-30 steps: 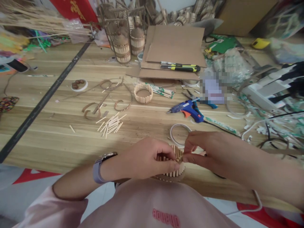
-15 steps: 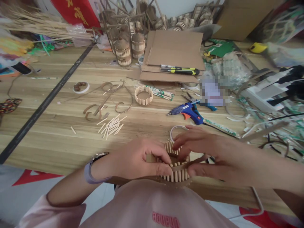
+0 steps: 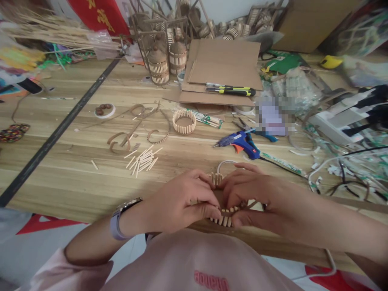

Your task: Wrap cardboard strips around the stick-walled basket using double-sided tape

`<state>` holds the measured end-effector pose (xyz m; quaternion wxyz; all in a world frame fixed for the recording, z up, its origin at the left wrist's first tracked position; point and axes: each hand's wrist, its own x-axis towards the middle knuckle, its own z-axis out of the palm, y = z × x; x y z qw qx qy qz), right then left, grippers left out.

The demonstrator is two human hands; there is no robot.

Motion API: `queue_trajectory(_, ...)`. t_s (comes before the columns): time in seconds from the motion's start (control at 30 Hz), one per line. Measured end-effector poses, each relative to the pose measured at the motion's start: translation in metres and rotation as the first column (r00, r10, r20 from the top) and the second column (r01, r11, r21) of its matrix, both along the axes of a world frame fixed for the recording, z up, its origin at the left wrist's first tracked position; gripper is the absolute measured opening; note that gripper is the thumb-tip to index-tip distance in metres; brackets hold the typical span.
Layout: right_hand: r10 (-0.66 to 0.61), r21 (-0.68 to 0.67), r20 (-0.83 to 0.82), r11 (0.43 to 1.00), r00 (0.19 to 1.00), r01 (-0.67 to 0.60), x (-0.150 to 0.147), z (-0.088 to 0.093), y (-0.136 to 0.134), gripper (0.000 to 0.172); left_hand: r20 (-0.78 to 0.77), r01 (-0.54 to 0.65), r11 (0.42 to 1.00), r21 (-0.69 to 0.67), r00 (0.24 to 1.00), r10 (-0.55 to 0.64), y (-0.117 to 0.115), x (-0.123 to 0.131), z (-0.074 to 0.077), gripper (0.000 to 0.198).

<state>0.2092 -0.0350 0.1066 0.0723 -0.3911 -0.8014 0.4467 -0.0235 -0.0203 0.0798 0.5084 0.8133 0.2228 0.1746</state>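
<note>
Close to my body at the table's front edge is a round ring of short wooden sticks (image 3: 224, 221), open at the top. My left hand (image 3: 189, 202) grips its near left side, thumb outside and fingers over the rim. From the right, my right hand (image 3: 257, 198) pinches the near right wall, with its fingers reaching inside. A thin brown strip (image 3: 253, 204) runs out between my right thumb and fingers. Both hands cover much of the ring. Farther off stands a similar stick ring (image 3: 184, 122) with a brown base.
A blue glue gun (image 3: 239, 142) lies ahead on the right, its cord trailing rightward. Loose sticks (image 3: 144, 161) and curled brown strips (image 3: 119, 143) lie left. Behind are cardboard sheets (image 3: 224, 64), cutters (image 3: 230, 91) and small stick-sided buckets (image 3: 159, 68). Wrappers and cables clutter the right.
My hands have drawn closer together on the stick ring, covering more of it. The brown strip's free end, which stuck out past my right hand, now sits lower and shows less.
</note>
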Motion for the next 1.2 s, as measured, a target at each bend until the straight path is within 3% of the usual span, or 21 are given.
queue_trajectory(0.3, 0.048, 0.055, 0.001, 0.997, 0.999, -0.048, 0.005, 0.004, 0.005, 0.019, 0.009, 0.090, 0.994, 0.056, 0.996, -0.090, 0.010, -0.007, -0.006, 0.009)
queue_trajectory(0.43, 0.036, 0.117, -0.001, 0.992, 0.999, -0.036, -0.002, 0.004, 0.003, 0.019, -0.082, 0.072, 0.995, 0.070, 0.994, -0.066, 0.007, -0.002, 0.001, 0.024)
queue_trajectory(0.73, -0.016, 0.166, 0.050, 0.986, 0.999, 0.008, 0.008, 0.000, 0.005, 0.017, -0.030, 0.037, 0.995, 0.096, 0.999, -0.035, 0.004, -0.003, -0.005, 0.017)
queue_trajectory(0.93, 0.050, 0.135, 0.080, 0.989, 0.996, -0.061, 0.006, 0.000, 0.008, 0.020, -0.126, 0.020, 0.997, 0.073, 0.992, -0.011, 0.007, -0.005, -0.001, 0.013)
queue_trajectory(1.2, 0.035, 0.161, 0.027, 0.986, 0.999, -0.039, 0.001, -0.002, 0.007, 0.022, -0.107, -0.060, 0.994, 0.090, 0.992, 0.070, 0.001, 0.004, -0.002, 0.022)
